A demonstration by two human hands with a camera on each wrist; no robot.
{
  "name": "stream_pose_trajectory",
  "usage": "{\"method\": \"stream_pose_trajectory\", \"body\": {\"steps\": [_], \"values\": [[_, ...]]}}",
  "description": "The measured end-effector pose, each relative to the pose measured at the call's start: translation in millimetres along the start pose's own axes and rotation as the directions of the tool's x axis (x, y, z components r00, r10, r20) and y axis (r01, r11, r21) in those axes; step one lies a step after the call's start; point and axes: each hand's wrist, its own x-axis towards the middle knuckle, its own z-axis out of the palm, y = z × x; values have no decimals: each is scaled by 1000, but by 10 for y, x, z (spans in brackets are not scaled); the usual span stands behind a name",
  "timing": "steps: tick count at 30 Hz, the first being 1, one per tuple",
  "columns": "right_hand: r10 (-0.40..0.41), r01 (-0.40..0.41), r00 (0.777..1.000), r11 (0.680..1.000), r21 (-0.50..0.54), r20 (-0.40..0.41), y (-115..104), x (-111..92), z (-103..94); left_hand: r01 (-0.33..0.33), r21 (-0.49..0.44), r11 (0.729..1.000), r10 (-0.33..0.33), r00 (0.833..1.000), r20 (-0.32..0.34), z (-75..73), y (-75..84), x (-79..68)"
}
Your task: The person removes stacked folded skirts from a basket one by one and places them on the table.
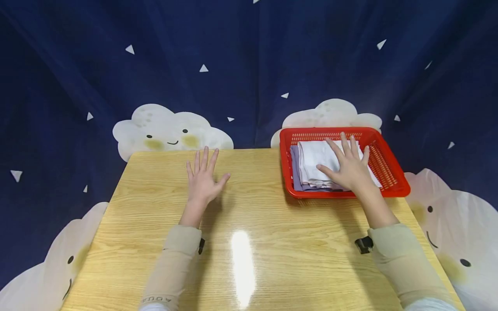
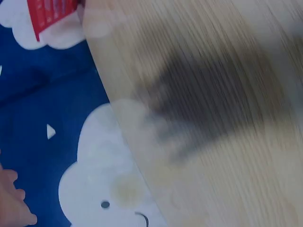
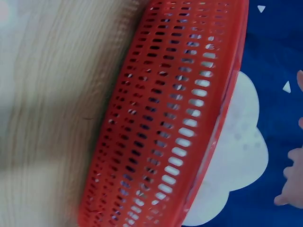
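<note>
A red plastic basket (image 1: 398, 188) stands at the back right of the table, holding folded white cloths (image 1: 313, 160) on top of purple-grey cloth (image 1: 296, 172). Over the basket my right hand (image 1: 352, 170) is spread, its fingers straight, overlapping the white cloths in the head view. My left hand (image 1: 203, 183) hovers palm down over the back left of the table, fingers spread and nothing held. Its shadow falls on the wood in the left wrist view. Just the fingertips (image 3: 293, 184) of my right hand show at the edge of the right wrist view, beside the slotted basket wall (image 3: 161, 113).
The wooden table (image 1: 272, 242) has a bright light reflection near its middle. Behind and around it hangs a dark blue curtain (image 1: 249, 65) with white triangles and smiling clouds (image 1: 171, 127). The basket sits close to the table's back right corner.
</note>
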Motion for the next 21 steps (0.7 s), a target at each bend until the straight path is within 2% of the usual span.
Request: {"method": "stream_pose_trajectory", "body": {"steps": [4, 7, 13, 21], "values": [[-27, 29, 995, 999, 17, -96, 109, -2, 21, -38, -77, 996, 30, 995, -93, 95, 149, 34], [-41, 50, 985, 998, 44, -167, 205, -8, 42, -80, -136, 988, 53, 980, -192, 186, 254, 61], [-9, 42, 975, 989, 143, -222, 423, -34, 116, -190, -261, 947, 84, 925, -371, 384, 474, 129], [43, 29, 968, 959, 281, -248, 715, -72, 217, -306, -408, 860, 68, 862, -502, 649, 805, 228]]}}
